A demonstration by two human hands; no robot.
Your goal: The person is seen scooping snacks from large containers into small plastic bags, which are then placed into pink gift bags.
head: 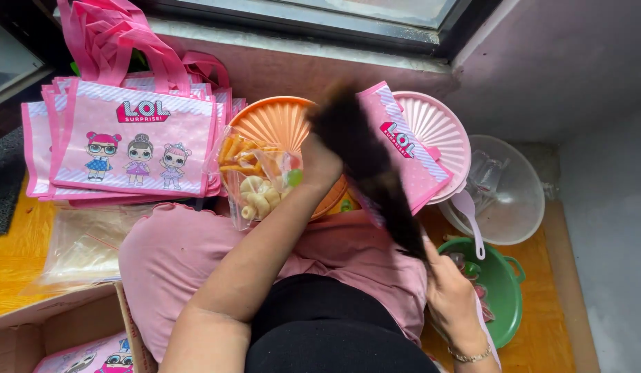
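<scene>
My left hand [322,164] is raised and closed on the top of a clear plastic snack bag [257,178] filled with orange sticks and pale puffed pieces. Just right of that hand a small pink gift bag [407,148] stands tilted; whether the hand touches it is hidden. My right hand [450,290] is low at the right, its fingers at the rim of a green bowl [503,290] that holds small wrapped sweets. A dark strand of hair [372,166] hangs blurred across the middle and covers those fingertips.
A stack of pink cartoon-doll gift bags [127,138] stands at the left, by an orange ribbed lid [275,121]. A pink ribbed lid [441,128] and a clear bowl [521,200] with a pink scoop [470,217] sit right. Clear bags [85,242] and a cardboard box [51,328] lie lower left.
</scene>
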